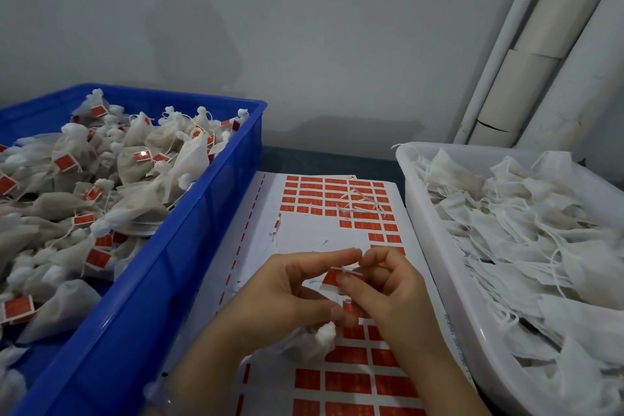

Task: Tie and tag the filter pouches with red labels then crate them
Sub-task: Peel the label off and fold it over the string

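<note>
**Red label pinched over the sheet, pouch beneath the hands**

We see both hands meeting low in the middle, above the label sheet (304,233) that lies flat between two containers. The right hand (391,297) curls its fingers and pinches a red label (332,279) under the thumb. A thin white string (312,281) runs off the label's top edge toward the left.

The left hand (287,294) is curled beside it. Its forefinger reaches across so that the tip meets the right forefinger just above the label, and its thumb lies below. We cannot tell whether this hand grips the string, the pouch or nothing.

Just under the two hands a filter pouch (314,344) rests on the sheet, its bunched white top pointing up toward the thumbs.

On the left the blue crate (202,230) is heaped with tied pouches (182,159), most of them carrying red tags. On the right the white tray (425,213) holds a loose pile of untagged pouches (540,230) with trailing strings.

The sheet keeps rows of red labels at its far end and near end, with a bare white patch in the middle. A tangle of loose string (361,204) lies on the far rows. Pale pipes (540,44) lean up the grey wall at the right.
</note>
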The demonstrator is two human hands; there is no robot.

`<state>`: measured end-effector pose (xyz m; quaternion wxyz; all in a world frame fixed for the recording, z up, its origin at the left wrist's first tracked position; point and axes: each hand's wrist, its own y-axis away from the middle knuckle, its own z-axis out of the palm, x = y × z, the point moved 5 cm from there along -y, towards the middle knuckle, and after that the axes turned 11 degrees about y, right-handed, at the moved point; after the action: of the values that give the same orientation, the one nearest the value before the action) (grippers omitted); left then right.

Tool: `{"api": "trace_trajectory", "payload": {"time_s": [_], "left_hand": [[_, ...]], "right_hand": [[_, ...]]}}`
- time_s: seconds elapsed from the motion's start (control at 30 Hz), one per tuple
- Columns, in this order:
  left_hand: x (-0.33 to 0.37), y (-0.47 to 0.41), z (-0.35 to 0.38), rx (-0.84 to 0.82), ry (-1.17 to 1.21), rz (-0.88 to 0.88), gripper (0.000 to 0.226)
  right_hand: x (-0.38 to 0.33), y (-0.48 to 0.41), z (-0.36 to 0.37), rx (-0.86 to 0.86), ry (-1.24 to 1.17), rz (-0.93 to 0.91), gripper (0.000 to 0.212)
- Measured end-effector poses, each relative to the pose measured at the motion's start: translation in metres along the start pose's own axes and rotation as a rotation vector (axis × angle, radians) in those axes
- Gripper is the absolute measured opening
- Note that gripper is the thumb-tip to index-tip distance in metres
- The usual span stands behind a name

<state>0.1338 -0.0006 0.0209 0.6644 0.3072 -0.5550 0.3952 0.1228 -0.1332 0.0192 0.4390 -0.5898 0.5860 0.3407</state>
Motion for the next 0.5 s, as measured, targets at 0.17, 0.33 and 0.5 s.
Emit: {"api": "trace_trajectory", "payload": {"time_s": [0.17, 0.33, 0.5], "left_hand": [[0.001, 0.0, 0.001, -0.007, -0.006, 0.008, 0.06], [0.004, 0.001, 0.001, 0.015, -0.072, 0.036, 0.067], [0.005, 0.0, -0.01, 0.158, -0.159, 0.052, 0.066]], "right_hand": [[0.002, 0.0, 0.001, -0.011, -0.02, 0.03, 0.024], [0.003, 0.0, 0.001, 0.016, -0.128, 0.047, 0.024], [-0.001, 0.002, 0.0, 0.061, -0.148, -0.012, 0.024]]}}
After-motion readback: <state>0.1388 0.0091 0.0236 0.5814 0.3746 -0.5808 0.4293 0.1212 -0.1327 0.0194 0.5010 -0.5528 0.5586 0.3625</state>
